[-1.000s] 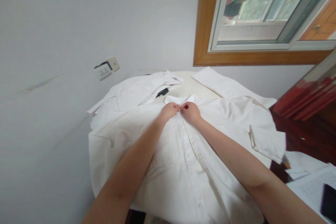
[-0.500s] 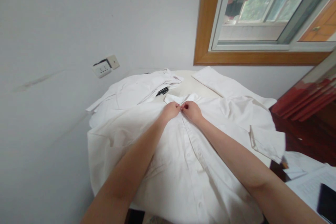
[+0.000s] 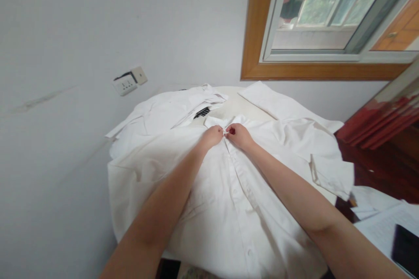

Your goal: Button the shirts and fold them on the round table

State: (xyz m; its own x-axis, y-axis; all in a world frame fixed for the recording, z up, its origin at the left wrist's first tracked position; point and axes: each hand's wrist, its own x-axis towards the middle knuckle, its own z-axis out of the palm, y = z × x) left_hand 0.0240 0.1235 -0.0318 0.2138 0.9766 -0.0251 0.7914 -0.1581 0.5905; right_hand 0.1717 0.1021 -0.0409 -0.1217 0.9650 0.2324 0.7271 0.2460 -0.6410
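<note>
A white button-up shirt (image 3: 212,196) lies spread front side up over a pale table, its collar at the far side and its hem toward me. Just below the collar, my left hand (image 3: 212,136) pinches one side of the front opening. My right hand (image 3: 239,136) pinches the other side, its fingertips close to those of the left. Whether a button is between the fingers is too small to tell. Below the hands the placket runs toward me, with buttons showing along it and a gap between its edges partway down.
More white garments (image 3: 170,107) lie at the back left, a black striped item (image 3: 202,112) beside them. Another folded white cloth (image 3: 281,102) is at the back right. Papers and a dark phone-like object (image 3: 406,250) sit at lower right. Wall, window and red curtain (image 3: 376,124) border the table.
Both hands stay at the same spot below the collar, still pinching the shirt, with slight finger movement and a little white fabric now showing between them. The view has shifted slightly.
</note>
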